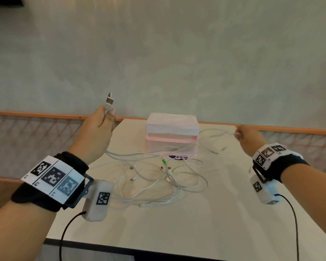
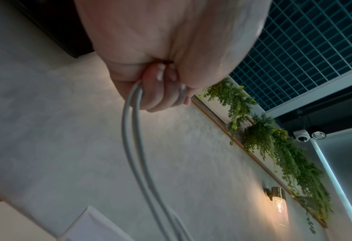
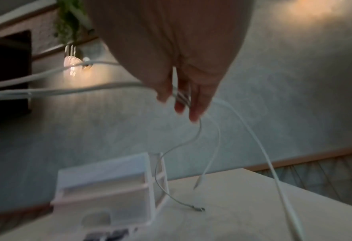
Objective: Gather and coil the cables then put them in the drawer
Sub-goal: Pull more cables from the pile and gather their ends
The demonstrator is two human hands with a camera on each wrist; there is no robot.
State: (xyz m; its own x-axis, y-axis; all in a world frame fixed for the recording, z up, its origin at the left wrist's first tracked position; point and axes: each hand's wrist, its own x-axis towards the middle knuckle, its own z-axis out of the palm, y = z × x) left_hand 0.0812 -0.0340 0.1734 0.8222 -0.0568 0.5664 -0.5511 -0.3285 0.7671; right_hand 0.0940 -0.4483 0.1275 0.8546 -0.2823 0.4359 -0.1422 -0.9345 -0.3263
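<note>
Fingers of the left hand (image 1: 97, 123) are curled into a fist around a white cable, with two metal connector plugs (image 1: 109, 99) sticking up above the thumb; from the left wrist view, the curled fingers (image 2: 162, 91) close on two grey-white strands (image 2: 133, 130) that drop away below the fist. Across the table, the right hand (image 1: 246, 137) is raised near the far right corner, its fingers (image 3: 197, 104) bent down over thin white cable strands (image 3: 216, 135) that trail from them toward the tabletop; motion blur makes the exact grip hard to read, but the strands pass between the fingers and hang from them. A strand runs from each hand toward the middle, crossing in front of the small pink-and-white drawer unit (image 1: 172, 134) standing at the far centre of the cream table (image 1: 196, 232). The unit's lower drawer (image 1: 171, 146) looks pulled slightly forward. Just in front of it lies the loose tangle of white cables (image 1: 158, 183), with several plug ends and one small green connector (image 1: 164, 161) among them. Behind the table rises a pale plaster wall (image 1: 177, 63).
</note>
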